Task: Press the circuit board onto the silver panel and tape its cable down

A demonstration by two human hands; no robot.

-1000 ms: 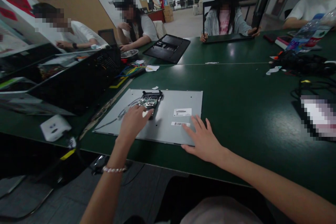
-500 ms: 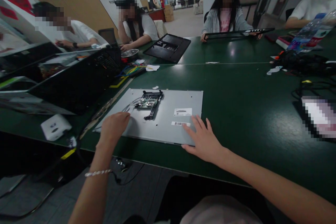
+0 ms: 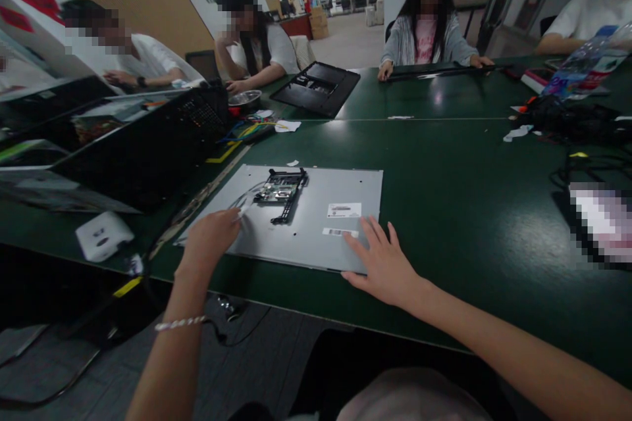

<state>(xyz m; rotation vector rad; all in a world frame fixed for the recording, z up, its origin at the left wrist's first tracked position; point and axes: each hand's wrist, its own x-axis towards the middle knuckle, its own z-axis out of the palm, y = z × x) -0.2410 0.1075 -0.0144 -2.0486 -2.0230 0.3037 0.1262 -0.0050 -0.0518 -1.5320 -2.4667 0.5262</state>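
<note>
A flat grey metal panel (image 3: 316, 247) lies near the table's front edge, with a black bracket (image 3: 285, 210) and a green circuit board (image 3: 278, 193) on it. Thin cables run left from the board. My left hand (image 3: 212, 237) is closed over the panel's left part, its fingers pinching the end of something pale, perhaps tape or cable, too small to name. Spread flat, my right hand (image 3: 382, 260) rests on the panel's right front corner beside two white labels (image 3: 344, 210).
Open black computer cases (image 3: 148, 151) and a white box-shaped device (image 3: 103, 237) stand left. Beyond the panel lies a black frame (image 3: 320, 89). Bottles (image 3: 587, 66), black cables (image 3: 567, 115) and a pixelated item (image 3: 600, 220) are right. People sit across the green table (image 3: 454, 164).
My left hand has shifted slightly left, and a pale piece now shows at its fingertips. My right hand stays put. Across the table, a person has lowered a long black part.
</note>
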